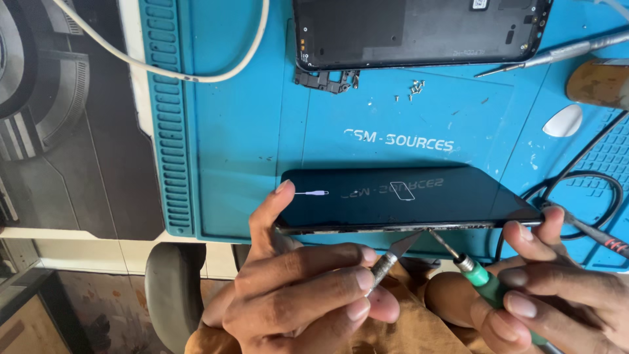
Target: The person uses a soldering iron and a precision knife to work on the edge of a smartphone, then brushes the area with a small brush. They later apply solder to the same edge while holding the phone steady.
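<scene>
In the head view, you hold a dark phone on its edge, just over the near side of the blue work mat. Your left hand props up the phone's left end with the thumb, and its fingers are clenched around a thin knife with a metal handle. Your right hand touches the phone's right end and grasps a screwdriver with a green handle. Both tips meet at the phone's lower edge, near the middle.

The job looks only partly done. The phone looks mostly closed, with only a thin seam where the tools push, so most of the opening seems left to do.

Farther back on the mat lies a black phone frame, already opened and bare inside. Just beside it sits a small black cover piece. Tiny screws lie loose on the mat, not in any dish. A brown roll stands at the right; you cannot tell if anything is inside. A white cable curls across the far left.
</scene>
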